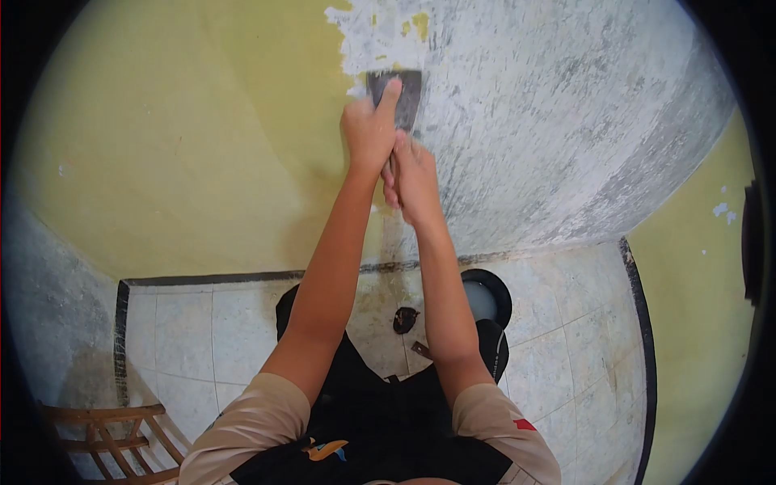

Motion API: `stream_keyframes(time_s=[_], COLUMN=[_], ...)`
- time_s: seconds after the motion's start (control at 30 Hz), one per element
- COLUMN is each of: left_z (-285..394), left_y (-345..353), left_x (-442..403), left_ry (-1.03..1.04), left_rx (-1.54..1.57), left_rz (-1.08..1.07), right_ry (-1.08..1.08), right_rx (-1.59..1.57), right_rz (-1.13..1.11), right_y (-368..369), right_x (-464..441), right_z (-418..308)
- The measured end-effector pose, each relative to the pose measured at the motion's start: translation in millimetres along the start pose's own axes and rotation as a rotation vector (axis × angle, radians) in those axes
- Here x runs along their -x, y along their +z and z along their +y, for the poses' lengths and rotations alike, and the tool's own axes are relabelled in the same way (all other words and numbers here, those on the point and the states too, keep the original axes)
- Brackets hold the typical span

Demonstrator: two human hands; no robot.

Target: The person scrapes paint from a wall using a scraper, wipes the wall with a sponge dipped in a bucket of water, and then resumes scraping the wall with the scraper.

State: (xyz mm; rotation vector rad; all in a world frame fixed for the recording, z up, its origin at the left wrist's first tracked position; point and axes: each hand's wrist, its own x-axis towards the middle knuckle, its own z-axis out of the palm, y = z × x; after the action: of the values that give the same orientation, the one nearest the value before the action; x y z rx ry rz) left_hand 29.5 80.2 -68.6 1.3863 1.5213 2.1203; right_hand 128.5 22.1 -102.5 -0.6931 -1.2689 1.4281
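Observation:
Both hands are up at the wall in front of me, closed on a wide scraper [411, 101] with a dark flat blade. My left hand [369, 136] is the higher one, its thumb laid along the blade. Just below it, my right hand [418, 178] wraps the handle, which the fingers mostly hide. The blade's top edge meets the wall where yellow-green paint [242, 121] borders a bare, grey-white patch [550, 105]. Ragged flakes of paint [420, 26] still cling above the blade.
A black bucket [506, 301] holding cloudy liquid stands by the wall, right of my legs. On the tiled floor [550, 339] lie a dark lump [406, 320] and a small flat piece [421, 349]. A wooden slatted frame [105, 416] is at lower left.

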Motion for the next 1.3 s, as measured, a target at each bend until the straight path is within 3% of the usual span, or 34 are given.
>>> stream_keyframes(time_s=[0.13,0.5,0.8,1.0,1.2,1.3], left_z=[-2.1,-9.5,-11.4,1.7,-32.2,-9.4], left_y=[3.8,-3.8,5.1,-1.3,-5.0,-8.6], left_x=[0.1,9.9,-1.7,-2.5,18.9,9.1], left_ry=[-0.106,-0.075,0.017,-0.003,-0.090,-0.074], left_rx=[0.102,0.031,0.047,0.033,0.078,0.098], left_rz=[-0.017,0.064,0.115,0.096,0.032,0.034], right_ry=[-0.017,0.069,0.010,-0.026,0.040,0.066], right_rx=[-0.117,-0.121,0.014,-0.088,-0.077,-0.047], right_rz=[-0.024,-0.020,-0.033,-0.031,-0.016,0.014], right_y=[1.8,1.9,-4.6,0.8,-1.1,3.5], right_x=[-1.2,5.9,-6.9,-8.2,10.7,3.1], right_z=[-5.4,2.2,-2.7,-2.4,22.3,4.2])
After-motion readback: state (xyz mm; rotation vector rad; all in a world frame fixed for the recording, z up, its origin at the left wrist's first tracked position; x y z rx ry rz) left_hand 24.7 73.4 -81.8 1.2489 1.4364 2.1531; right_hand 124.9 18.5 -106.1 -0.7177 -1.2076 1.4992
